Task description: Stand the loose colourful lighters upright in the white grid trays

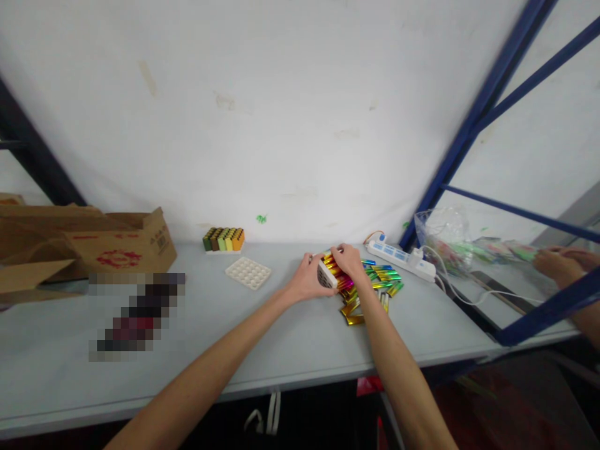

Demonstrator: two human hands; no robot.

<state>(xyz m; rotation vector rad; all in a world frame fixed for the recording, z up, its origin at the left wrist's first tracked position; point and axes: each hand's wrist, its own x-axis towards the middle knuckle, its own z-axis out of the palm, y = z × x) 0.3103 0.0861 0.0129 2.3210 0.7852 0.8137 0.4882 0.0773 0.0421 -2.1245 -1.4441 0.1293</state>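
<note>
A white tray with holes (327,275) is tipped on its side just above the table, with shiny metallic-coloured tubes standing out of its far side. My left hand (305,279) is closed around the tray's left side. Over the tray's upper edge and the tubes, my right hand (349,259) is closed; its fingers partly hide what they grip. Beneath and beside my right hand lies a loose pile of shiny gold, green, blue and pink tubes (391,275). A second white tray (248,273) with rows of round holes lies flat to the left.
Near the wall stands a tray packed with green, brown, yellow and orange tubes (224,240). An open cardboard box (117,247) is at left, near a pixelated patch. A power strip (400,259), blue frame (462,147) and plastic bag (443,240) are at right; another person's hands (560,265) are beyond.
</note>
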